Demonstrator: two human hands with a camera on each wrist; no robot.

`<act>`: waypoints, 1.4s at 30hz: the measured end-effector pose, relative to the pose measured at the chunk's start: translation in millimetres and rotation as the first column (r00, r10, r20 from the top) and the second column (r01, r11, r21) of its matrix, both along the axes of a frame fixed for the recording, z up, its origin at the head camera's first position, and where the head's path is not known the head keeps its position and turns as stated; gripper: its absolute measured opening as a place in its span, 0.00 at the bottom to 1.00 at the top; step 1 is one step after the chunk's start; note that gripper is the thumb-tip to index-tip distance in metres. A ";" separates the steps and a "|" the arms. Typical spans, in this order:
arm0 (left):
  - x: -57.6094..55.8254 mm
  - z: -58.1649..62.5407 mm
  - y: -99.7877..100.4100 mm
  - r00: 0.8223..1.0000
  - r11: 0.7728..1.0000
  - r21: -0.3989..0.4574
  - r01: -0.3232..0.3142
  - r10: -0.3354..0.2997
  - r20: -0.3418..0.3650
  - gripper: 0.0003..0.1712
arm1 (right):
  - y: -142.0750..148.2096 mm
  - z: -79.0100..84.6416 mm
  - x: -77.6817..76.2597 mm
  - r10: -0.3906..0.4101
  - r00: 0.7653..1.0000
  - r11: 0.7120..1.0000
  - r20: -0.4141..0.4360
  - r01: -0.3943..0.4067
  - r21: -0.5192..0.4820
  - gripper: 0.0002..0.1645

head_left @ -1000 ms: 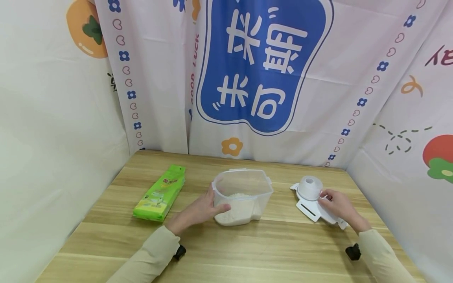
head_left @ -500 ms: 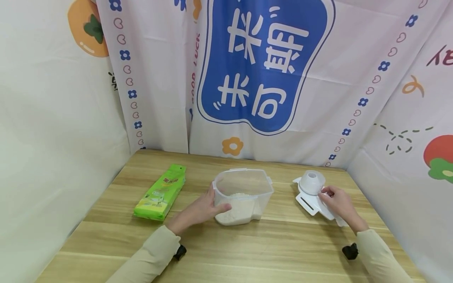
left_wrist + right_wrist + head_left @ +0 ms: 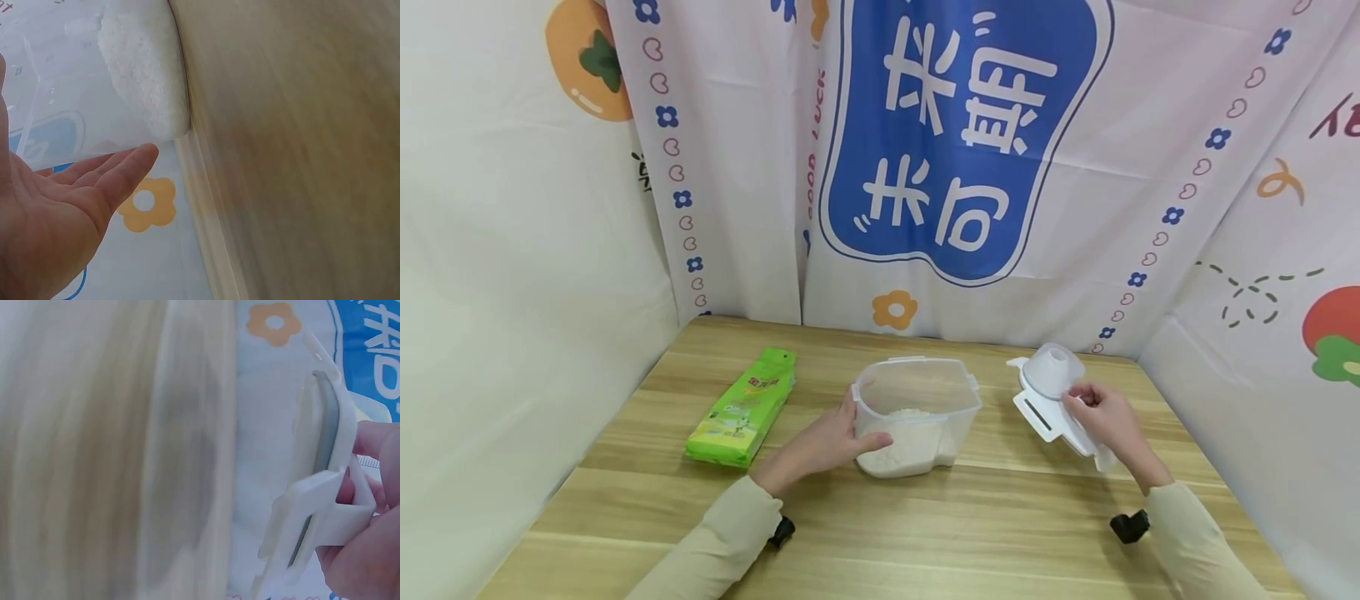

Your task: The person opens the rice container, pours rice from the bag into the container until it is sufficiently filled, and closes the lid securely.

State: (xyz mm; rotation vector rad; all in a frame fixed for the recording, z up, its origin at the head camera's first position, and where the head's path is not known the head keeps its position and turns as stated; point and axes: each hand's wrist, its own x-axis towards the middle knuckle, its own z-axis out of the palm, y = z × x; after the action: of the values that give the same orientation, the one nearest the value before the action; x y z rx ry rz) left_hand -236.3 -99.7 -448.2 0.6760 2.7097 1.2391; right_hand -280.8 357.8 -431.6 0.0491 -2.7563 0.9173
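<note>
1. Head: the left hand (image 3: 826, 448) gripped the clear container (image 3: 917, 443) on the table (image 3: 925, 533), far fingers hidden; the right hand (image 3: 1107, 421) pinched the white lid (image 3: 1062, 418), to the container's right.
2. Left wrist: the container was cut off.
3. Right wrist: the hand was cut off.

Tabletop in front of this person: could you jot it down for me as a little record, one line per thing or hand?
Clear container: upright on the table, open-topped, partly filled
Contents: white, grainy-looking
Left hand: holds the container's left side, thumb in front
Right hand: grips the white lid
White lid: tilted, raised off the table, a cup-like piece on top
Green packet: lying left of the container
Backdrop: white printed cloth
</note>
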 end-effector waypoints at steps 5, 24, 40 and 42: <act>0.0 -0.6 0.6 1.000 1.000 -0.002 -0.002 0.002 0.008 0.60 | -15.6 15.5 4.1 0.021 0.999 0.994 0.036 -0.017 -0.111 0.23; 2.7 -3.1 2.6 1.000 1.000 0.025 0.015 -0.016 0.023 0.63 | -62.3 44.1 -1.6 0.204 0.979 0.916 0.013 -0.186 -0.356 0.17; -2.2 0.5 0.5 0.999 0.998 0.057 0.027 -0.029 0.039 0.61 | -102.5 74.6 -3.7 0.333 0.942 0.868 -0.030 -0.319 -0.380 0.15; -2.1 0.1 0.4 0.999 0.997 0.065 0.031 -0.034 0.042 0.60 | -105.7 76.2 -3.8 0.349 0.937 0.867 -0.030 -0.335 -0.368 0.15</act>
State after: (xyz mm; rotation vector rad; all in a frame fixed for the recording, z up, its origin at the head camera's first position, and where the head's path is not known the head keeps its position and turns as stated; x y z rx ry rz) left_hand -238.4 -99.3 -448.1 0.6892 2.6241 1.3224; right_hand -284.7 252.0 -355.3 0.4743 -2.6007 1.5294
